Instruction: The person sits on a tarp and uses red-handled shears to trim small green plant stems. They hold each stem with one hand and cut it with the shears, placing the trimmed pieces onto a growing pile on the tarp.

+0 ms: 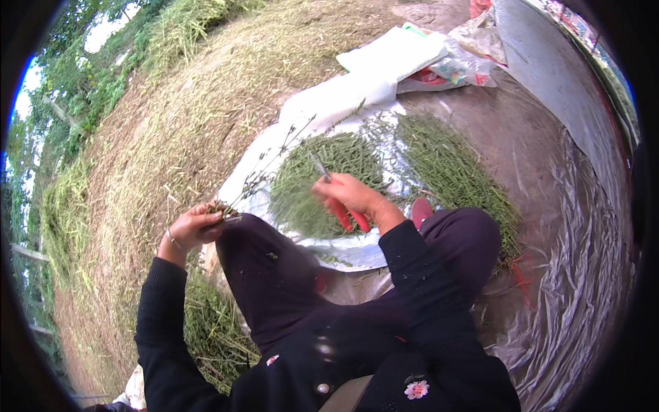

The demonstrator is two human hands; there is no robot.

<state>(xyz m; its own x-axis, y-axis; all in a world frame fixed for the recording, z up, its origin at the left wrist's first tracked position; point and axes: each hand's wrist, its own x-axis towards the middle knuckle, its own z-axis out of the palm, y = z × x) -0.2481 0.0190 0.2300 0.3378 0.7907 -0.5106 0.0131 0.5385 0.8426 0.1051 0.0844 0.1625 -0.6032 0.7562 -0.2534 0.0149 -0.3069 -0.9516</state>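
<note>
My left hand [198,225], with a bracelet at the wrist, pinches the lower ends of a few thin plant stems [267,165] beside my left knee. Their tips reach up and to the right over a white sheet. In my right hand [355,198] is a pair of red-handled pruning shears [346,211], its metal blades pointing up and to the left. Under that hand lies a round heap of cut green stems [334,154] on the white sheet [255,154]. The left part of this heap is blurred.
A second long pile of green stems [453,170] lies on the right, by my right knee. More stems [211,324] rest by my left hip. White sacks [391,49] lie at the back. Clear plastic sheeting [571,288] covers ground at right; dry straw [180,134] covers the left.
</note>
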